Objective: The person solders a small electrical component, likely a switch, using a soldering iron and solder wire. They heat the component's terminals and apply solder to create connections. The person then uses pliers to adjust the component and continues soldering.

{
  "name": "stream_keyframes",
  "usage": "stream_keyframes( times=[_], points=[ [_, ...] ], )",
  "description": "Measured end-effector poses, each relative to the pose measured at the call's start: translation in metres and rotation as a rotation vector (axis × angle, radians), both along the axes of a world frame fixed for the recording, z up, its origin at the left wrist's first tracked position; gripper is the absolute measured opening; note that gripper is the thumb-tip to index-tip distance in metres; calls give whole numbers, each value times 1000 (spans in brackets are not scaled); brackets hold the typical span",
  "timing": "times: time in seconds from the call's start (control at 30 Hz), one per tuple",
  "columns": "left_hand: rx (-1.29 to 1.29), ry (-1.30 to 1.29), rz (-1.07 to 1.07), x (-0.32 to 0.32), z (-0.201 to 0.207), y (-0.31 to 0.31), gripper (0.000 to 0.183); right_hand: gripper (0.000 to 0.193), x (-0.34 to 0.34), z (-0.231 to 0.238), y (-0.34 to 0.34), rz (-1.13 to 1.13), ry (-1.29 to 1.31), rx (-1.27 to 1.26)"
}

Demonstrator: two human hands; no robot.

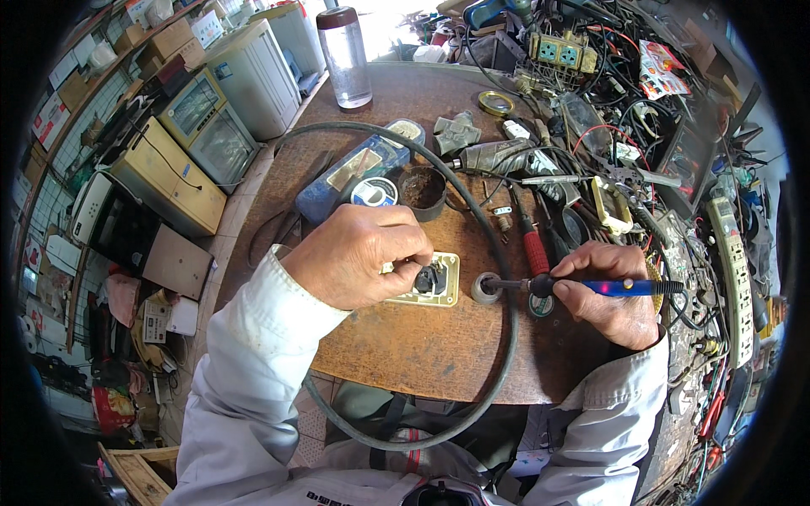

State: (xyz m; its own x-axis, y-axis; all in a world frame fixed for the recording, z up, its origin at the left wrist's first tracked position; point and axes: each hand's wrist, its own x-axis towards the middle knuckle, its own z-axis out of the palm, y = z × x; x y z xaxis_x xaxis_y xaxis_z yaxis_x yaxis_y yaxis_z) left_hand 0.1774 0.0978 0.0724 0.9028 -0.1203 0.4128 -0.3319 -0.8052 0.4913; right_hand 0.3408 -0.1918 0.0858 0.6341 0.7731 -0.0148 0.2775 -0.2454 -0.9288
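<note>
My right hand (614, 295) grips a blue soldering iron (620, 287) between thumb and fingers. The iron points left, its tip at a small round pot (484, 289) on the bench. My left hand (359, 257) is closed in a pinch above a cream plastic socket housing (454, 282), which has dark and metal parts inside. Whatever the left fingertips hold is hidden. A thick black cable (509, 337) loops around the housing, passes between my hands and hangs over the bench's front edge. Beside the iron lie a red-handled tool (535, 251) and a small round green-labelled tin (541, 306).
Behind my left hand are a blue case (325, 187), a white-and-blue spool (374, 192) and a dark round tin (424, 202). A bottle (346, 63) stands at the far edge. Wires and tools crowd the right side, with a power strip (732, 282).
</note>
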Motion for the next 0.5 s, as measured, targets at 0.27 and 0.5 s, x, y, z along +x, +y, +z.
stream_keyframes(
  times=[0.27, 0.5],
  points=[
    [-14, 21, -8, 0, -1, 0, 12, 19, 0, 0, 0, 6, -9, 1],
    [-8, 30, -27, 1, 1, -1, 12, 20, 0, 1, 0, 7, 1, -16]
  ],
)
